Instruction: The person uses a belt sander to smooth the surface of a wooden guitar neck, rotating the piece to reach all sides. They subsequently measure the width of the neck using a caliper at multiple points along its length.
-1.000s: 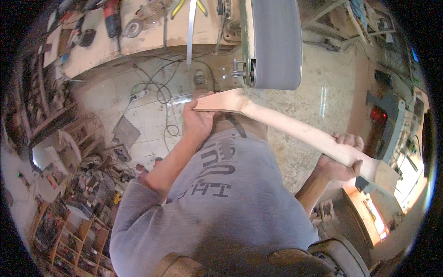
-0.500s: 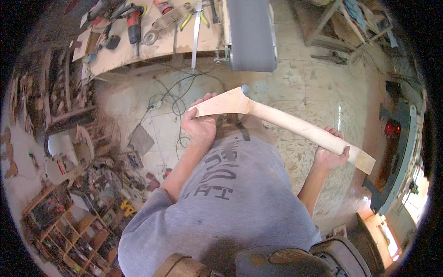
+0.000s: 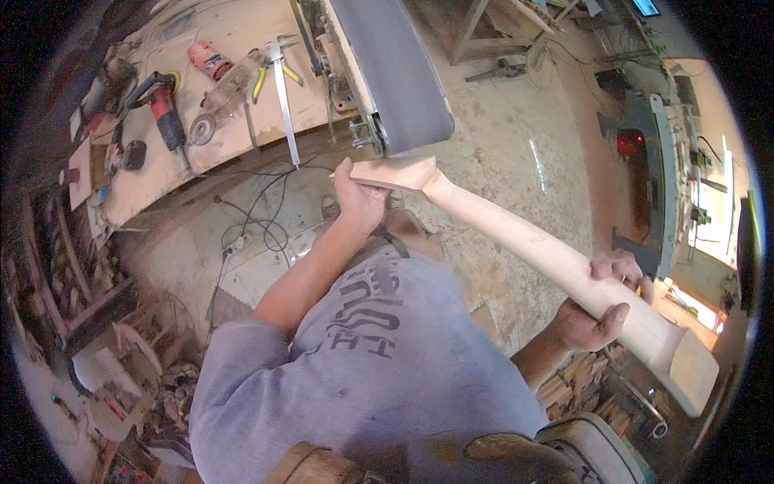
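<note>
An unfinished pale wood guitar neck (image 3: 516,234) slants across the space before my chest, its right end lower and closer to me. My left hand (image 3: 360,198) is closed on the flared left end, thumb on top. Further down the shaft my right hand (image 3: 605,310) wraps round from beneath, fingers on the far side and thumb on the near side, beside the thick stepped right end. Just beyond the left end stands a belt sander (image 3: 395,81) with a wide grey belt. That end lies close to the belt's near roller; whether they touch I cannot tell.
On the workbench (image 3: 234,145) at the far left lie a red angle grinder (image 3: 165,113), yellow-handled pliers (image 3: 260,83) and a long metal caliper (image 3: 286,113). Black cables (image 3: 270,210) trail over the dusty floor. A long grey machine (image 3: 661,194) stands at the right.
The guitar neck has tilted, its right end swinging down and nearer to me, its left end now closer to the sander. The whole view has turned and shifted. Both hands keep their grip.
</note>
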{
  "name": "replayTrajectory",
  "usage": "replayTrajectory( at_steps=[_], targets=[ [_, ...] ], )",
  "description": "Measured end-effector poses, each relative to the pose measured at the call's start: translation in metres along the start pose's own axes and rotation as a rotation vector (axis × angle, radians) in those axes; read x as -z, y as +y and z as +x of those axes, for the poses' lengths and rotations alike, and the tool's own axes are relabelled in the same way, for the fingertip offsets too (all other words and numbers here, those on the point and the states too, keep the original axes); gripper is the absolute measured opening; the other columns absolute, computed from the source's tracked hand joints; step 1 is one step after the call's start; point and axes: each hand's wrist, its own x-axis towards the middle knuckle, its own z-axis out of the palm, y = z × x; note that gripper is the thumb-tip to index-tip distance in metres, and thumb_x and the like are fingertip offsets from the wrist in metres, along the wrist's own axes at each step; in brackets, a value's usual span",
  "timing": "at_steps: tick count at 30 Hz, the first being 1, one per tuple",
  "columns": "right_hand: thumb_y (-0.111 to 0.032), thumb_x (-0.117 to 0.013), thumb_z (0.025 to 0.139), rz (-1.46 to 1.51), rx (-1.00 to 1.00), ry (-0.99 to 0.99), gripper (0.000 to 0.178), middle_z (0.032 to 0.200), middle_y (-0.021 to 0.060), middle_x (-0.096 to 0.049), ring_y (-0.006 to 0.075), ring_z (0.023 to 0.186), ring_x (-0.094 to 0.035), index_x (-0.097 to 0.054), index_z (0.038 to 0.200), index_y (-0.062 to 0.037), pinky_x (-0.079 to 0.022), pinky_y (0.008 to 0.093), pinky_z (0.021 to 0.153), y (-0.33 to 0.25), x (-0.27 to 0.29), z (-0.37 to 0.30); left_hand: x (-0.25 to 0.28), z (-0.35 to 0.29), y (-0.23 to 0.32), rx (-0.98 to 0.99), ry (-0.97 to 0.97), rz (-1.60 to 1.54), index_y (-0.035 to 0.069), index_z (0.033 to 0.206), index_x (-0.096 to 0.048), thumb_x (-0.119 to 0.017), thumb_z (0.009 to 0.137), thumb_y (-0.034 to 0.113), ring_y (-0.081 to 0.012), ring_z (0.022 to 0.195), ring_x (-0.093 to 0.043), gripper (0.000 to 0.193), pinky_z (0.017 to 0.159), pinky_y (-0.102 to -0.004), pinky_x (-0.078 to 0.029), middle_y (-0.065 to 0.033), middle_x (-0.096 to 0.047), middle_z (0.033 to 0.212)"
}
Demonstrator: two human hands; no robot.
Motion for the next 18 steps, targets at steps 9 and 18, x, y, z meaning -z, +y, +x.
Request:
replayTrajectory(
  at_steps=[9,18],
  targets=[
    [-0.041,-0.064,0.089,-0.03,0.276,-0.263,0.059,0.095,0.0172,-0.052,0.0303,0.072,-0.06,-0.036,0.129,-0.0076,-0.055,0.0449,0.063,-0.018,-0.103,0.004,-0.022,0.057,0.007,0.172,0.059,0.017,0.011,0.129,-0.048,-0.032,0.096,0.05,-0.0328,0.122,-0.048,0.054,0.108,-0.0477,-0.036,-0.0124,-0.053,0.13],
    [-0.024,-0.061,0.075,-0.03,0.348,-0.269,0.051,0.079,0.0098,-0.042,0.0212,0.057,-0.049,-0.042,0.116,-0.0006,-0.048,0.0345,0.042,-0.007,-0.172,0.034,-0.044,0.057,0.01,0.288,0.09,-0.06,0.01,0.125,-0.054,-0.031,0.096,0.041,-0.029,0.118,-0.053,0.047,0.103,-0.0475,-0.042,-0.0106,-0.059,0.123]
  ],
)
